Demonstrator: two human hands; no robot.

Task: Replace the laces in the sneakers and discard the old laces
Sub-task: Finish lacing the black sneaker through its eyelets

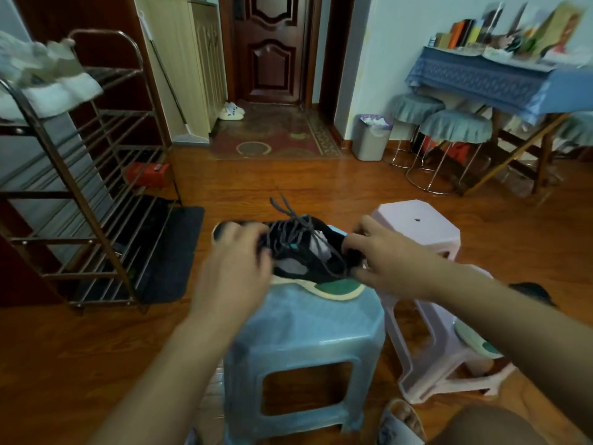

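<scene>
Resting on the blue stool (305,319), the black sneaker (308,255) sits between both hands. The left hand (234,261) curls over its toe; the right hand (382,255) pinches the heel collar. Tugging the grey lace (288,210) hard could, I judge, drag the sneaker off.

Both forearms are bare from the elbow down, with no sleeve, watch, bracelet or ring showing on the left hand (236,252) or the right hand (378,252). The nails on the fingers (353,242) look short, though motion blurs them. Well below the fingers, a foot sits in a pale open-toed slipper (401,425), toes showing, and a knee beside it is covered in dark brown cloth (500,428).
</scene>
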